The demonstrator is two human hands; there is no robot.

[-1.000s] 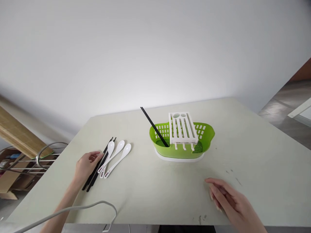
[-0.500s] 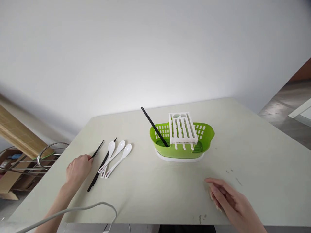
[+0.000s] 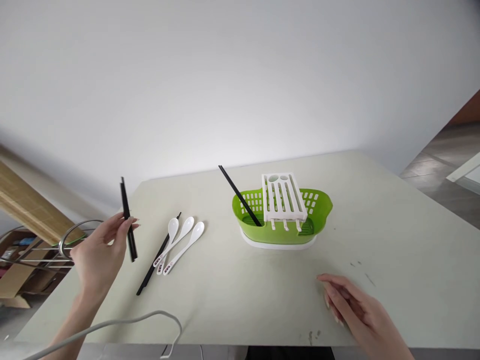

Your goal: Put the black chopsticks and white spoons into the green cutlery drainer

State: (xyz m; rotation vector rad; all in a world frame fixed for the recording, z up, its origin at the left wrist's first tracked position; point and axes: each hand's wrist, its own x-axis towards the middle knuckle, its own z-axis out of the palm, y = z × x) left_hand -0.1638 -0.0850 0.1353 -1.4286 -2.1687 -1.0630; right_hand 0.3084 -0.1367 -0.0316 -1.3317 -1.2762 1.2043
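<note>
Two black chopsticks (image 3: pixel 126 219) stand near upright, pinched in the left hand (image 3: pixel 98 250) fingers off the tabletop (image 3: pixel 240 295) at nine o'clock of the green basket (image 3: pixel 282 220), while the right hand (image 3: pixel 356 312) rests flat, fingers released, at five o'clock.

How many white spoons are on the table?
3. The white spoons lie side by side on the table, left of the green basket: left one, middle one, right one. Black chopsticks lie beside them, touching.
</note>
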